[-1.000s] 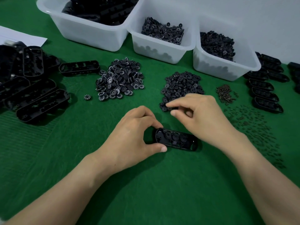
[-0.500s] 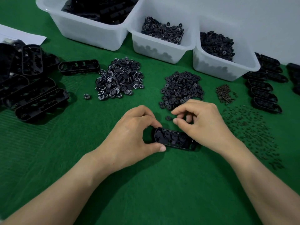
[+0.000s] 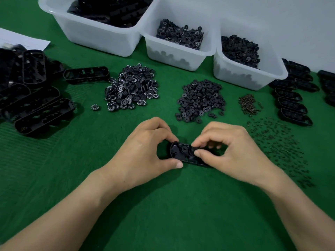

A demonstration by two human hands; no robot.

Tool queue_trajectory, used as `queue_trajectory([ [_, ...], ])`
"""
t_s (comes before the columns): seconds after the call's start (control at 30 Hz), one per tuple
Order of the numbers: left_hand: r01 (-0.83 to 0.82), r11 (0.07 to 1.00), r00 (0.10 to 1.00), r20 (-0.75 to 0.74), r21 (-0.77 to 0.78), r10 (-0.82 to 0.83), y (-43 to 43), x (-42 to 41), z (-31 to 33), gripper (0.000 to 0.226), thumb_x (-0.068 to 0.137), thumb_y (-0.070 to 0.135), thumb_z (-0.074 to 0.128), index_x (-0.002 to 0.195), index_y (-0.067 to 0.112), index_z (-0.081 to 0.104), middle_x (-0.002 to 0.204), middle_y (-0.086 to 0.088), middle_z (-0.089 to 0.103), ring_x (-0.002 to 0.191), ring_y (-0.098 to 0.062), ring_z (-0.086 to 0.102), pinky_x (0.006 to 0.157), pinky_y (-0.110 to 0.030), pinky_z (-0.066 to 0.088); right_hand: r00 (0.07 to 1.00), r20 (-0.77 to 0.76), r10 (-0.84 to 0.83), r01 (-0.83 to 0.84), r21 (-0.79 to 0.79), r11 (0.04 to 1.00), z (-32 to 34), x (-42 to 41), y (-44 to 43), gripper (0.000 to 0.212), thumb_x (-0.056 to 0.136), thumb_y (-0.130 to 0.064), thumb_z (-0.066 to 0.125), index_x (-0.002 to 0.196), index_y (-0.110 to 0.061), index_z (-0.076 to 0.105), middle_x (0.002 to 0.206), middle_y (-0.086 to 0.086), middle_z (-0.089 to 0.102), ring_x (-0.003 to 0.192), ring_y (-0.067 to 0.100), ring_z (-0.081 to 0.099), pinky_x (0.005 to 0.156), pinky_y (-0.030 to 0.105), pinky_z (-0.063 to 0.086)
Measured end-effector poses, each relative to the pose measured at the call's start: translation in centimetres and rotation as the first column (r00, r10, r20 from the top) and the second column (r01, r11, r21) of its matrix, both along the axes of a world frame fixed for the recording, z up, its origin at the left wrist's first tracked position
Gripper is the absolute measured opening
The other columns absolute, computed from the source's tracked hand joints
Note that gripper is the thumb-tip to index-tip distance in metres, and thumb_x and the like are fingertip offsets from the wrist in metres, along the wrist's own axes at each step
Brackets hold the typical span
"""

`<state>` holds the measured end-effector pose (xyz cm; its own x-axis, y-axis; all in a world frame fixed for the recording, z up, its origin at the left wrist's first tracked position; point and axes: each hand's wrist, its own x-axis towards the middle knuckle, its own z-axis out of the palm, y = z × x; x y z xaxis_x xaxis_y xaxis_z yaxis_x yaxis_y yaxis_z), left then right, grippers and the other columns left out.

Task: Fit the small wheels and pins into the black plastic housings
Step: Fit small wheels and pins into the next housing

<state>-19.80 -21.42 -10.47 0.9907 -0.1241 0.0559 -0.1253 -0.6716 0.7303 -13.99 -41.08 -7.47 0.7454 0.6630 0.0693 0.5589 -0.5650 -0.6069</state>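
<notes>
On my feed, the green felt table [image 3: 163, 214] carries three white bins [image 3: 101, 38] along the top, stacked housings [image 3: 36, 109] at left, numbered wheels [image 3: 131, 87], plain wheels [image 3: 199, 100] and pins [image 3: 277, 147] mid-frame, and a lone housing [image 3: 180, 150] at centre.

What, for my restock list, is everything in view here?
bins: three, white, far edge, holding black parts
paper: one, white, far left
left housings: heap, black, left
right housings: rows, black, far right
numbered wheels: pile, black-white, centre-left
plain wheels: pile, black, centre
brown pieces: small heap, right of plain wheels
dark pins: scattered, right
housing: one, black, between hands
mat: one, green, underneath
left hand: grips housing's left end
right hand: fingers pinch housing's middle
</notes>
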Motion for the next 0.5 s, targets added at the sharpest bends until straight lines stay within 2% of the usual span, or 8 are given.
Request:
queue_trajectory([
  [0.17,0.009,1.0,1.0,-0.006,0.009,-0.009,-0.1,0.0,0.1,0.041,0.062,0.046,0.073,0.097,0.025,0.065,0.1,0.015,0.048,0.095,-0.001,0.044,0.088,-0.02,0.038,0.998,0.063,0.011,-0.011,-0.012,1.0,0.0,-0.3,-0.3,0.013,0.073,-0.009,0.075,0.083,-0.017,0.075,0.077,-0.004,0.063,0.07,0.009,0.059,0.066,0.03,0.05],
  [0.33,0.002,1.0,1.0,0.004,0.009,-0.002,0.0,-0.1,0.0,0.04,0.063,0.044,0.074,0.097,0.025,0.066,0.1,0.015,0.048,0.094,0.0,0.044,0.088,-0.018,0.038,0.99,0.137,0.045,-0.042,-0.027,0.999,-0.2,-0.4,-0.1,0.013,0.073,-0.008,0.075,0.085,-0.015,0.076,0.077,-0.006,0.061,0.067,0.011,0.059,0.062,0.032,0.05],
  [0.4,0.004,1.0,1.0,0.007,0.012,-0.004,0.0,0.0,0.0,0.04,0.063,0.045,0.074,0.097,0.025,0.066,0.1,0.015,0.048,0.094,0.0,0.044,0.088,-0.018,0.038,0.991,0.121,0.066,-0.06,-0.048,0.997,0.0,-0.2,-0.2,0.015,0.074,-0.011,0.075,0.087,-0.017,0.076,0.078,-0.008,0.061,0.067,0.009,0.059,0.062,0.029,0.05],
  [0.5,0.012,1.0,1.0,0.007,0.013,-0.012,0.0,0.0,0.0,0.041,0.062,0.046,0.073,0.096,0.026,0.065,0.1,0.016,0.048,0.094,0.001,0.043,0.087,-0.018,0.038,0.997,0.068,0.031,-0.027,-0.046,0.999,0.6,0.6,-0.4,0.02,0.075,-0.019,0.072,0.095,-0.023,0.073,0.078,-0.012,0.064,0.069,0.005,0.059,0.064,0.017,0.048],
])
